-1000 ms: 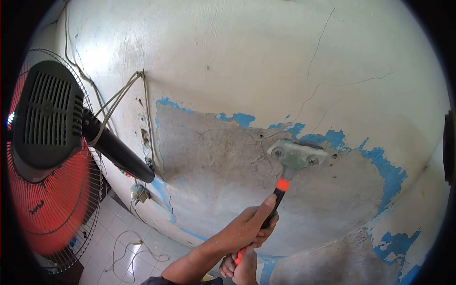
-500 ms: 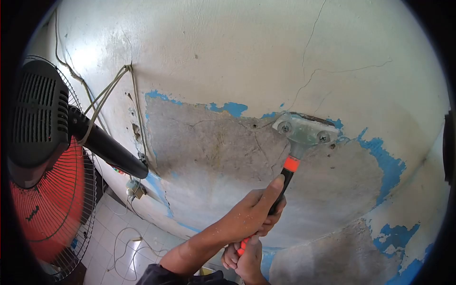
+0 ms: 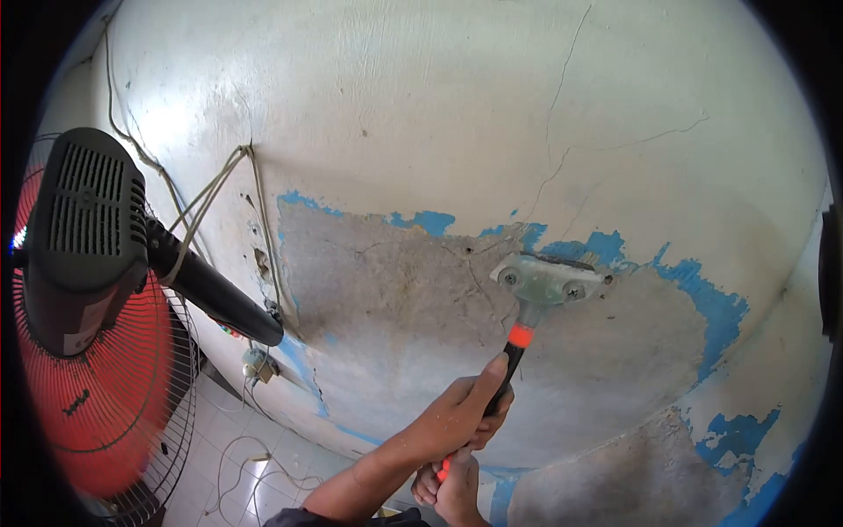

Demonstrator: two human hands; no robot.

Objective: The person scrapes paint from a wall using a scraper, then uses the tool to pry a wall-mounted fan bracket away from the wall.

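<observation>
A long-handled scraper (image 3: pixel 543 285) leans up against the wall, its wide head held by two screws and its handle black with orange bands. My left hand (image 3: pixel 461 413) is wrapped round the black grip, thumb lying along the handle. Lower down, my right hand (image 3: pixel 450 490) closes round the handle's orange end. The scraper head lies over bare grey plaster (image 3: pixel 395 272), just below the ragged edge of the cream paint (image 3: pixel 395 114). Patches of blue paint (image 3: pixel 606 248) show along that edge, above the blade.
At left stands a fan with a black motor housing (image 3: pixel 92 237) and red blades (image 3: pixel 97 413). Its black pole (image 3: pixel 224 299) slants toward the wall, with a cord (image 3: pixel 206 198) looped over it. A socket box (image 3: pixel 261 364) and loose cable (image 3: pixel 224 465) sit lower down.
Both hands have drawn the scraper down and slightly left. Blue patches now show where its head was. The view has shifted a little, so the fan appears lower and further right.
</observation>
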